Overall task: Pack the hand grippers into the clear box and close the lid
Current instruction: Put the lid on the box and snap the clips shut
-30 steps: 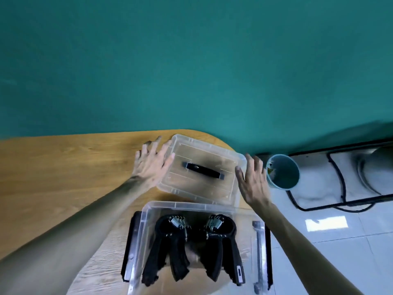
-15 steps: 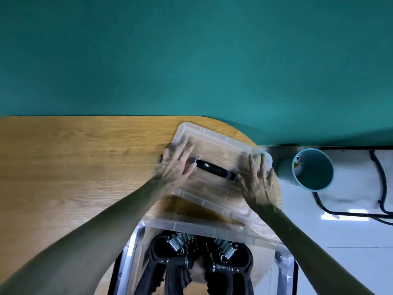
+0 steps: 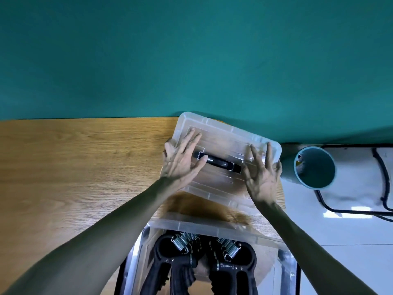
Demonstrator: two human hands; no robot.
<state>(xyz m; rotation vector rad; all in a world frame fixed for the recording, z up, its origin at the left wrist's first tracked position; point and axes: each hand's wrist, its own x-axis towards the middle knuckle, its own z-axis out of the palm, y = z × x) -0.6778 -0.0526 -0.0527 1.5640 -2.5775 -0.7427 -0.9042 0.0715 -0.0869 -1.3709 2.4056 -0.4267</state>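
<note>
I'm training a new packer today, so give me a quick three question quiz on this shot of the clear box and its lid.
1. True or false: the lid is already seated on the clear box.
2. How many hand grippers lie in the box? A) one B) two C) four
3. Fill in: the black handle on the lid lies between the left hand and the ____ hand.

Key: 1 false, the lid is beyond the box with both hands on it; 2 B; 3 right.
</note>
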